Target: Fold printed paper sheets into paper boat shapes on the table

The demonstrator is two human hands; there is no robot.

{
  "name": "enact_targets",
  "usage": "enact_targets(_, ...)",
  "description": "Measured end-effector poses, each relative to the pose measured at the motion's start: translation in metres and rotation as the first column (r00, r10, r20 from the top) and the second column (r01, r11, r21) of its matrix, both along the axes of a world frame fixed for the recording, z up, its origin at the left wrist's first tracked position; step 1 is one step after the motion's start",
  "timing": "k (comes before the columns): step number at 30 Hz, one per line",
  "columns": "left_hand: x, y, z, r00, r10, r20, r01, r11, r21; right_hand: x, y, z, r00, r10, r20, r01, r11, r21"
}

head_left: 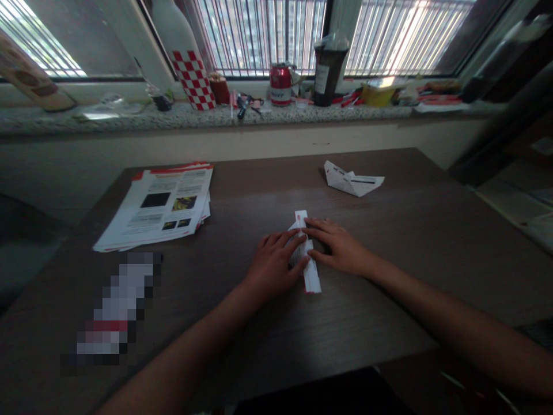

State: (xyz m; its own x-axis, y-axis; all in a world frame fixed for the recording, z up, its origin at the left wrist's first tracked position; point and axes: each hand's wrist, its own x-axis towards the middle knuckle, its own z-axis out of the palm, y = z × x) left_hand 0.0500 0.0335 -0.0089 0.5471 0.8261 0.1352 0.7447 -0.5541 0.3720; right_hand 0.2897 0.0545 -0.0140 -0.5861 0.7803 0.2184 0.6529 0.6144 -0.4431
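A sheet of white printed paper [312,279], folded into a long narrow strip with a small flap at its left, lies on the table in front of me. My left hand [274,259] holds it from the left, the fingers bent over the flap and the thumb on the strip. From the other side my right hand [339,246] grips the strip's right edge, fingertips and thumb on the paper. The fingertips of both hands nearly meet at its middle. Beyond them, a folded paper boat [353,180] rests on the table, touched by neither hand.
At the table's [242,196] back left lies a stack of printed sheets [155,210]. Nearer me on the left is a blurred-out flat object [118,308]. The windowsill [190,119] bears a checkered bottle [193,78], a red can [280,86], a dark cup [325,75] and small clutter.
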Motion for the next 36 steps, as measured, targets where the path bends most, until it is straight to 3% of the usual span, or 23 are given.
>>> enact_targets(9,-0.001,0.001,-0.004,1.0,-0.01,0.006,0.01,1.0,0.014,-0.004,0.005,-0.012,0.993,-0.079,-0.092,0.081,0.997,0.011)
enact_targets(18,0.001,0.002,-0.001,1.0,-0.016,-0.002,0.016,1.0,0.01,-0.01,0.002,-0.007,0.988,-0.12,-0.1,0.122,0.992,0.014)
enact_targets(22,0.0,0.002,-0.002,1.0,-0.025,-0.006,0.025,1.0,0.013,-0.001,-0.013,0.004,0.991,-0.05,-0.122,0.053,0.998,0.025)
enact_targets(27,0.0,0.001,-0.001,1.0,-0.022,0.002,0.022,1.0,0.001,0.016,-0.052,0.019,0.988,0.146,0.055,-0.147,0.989,0.028)
enact_targets(31,0.0,0.001,-0.001,1.0,-0.024,0.009,0.024,1.0,0.002,0.021,-0.072,0.016,0.967,0.211,0.142,-0.215,0.976,0.017)
enact_targets(36,0.0,0.002,-0.002,0.999,-0.029,0.023,0.029,0.999,0.019,0.02,-0.076,0.007,0.969,0.203,0.141,-0.215,0.974,0.072)
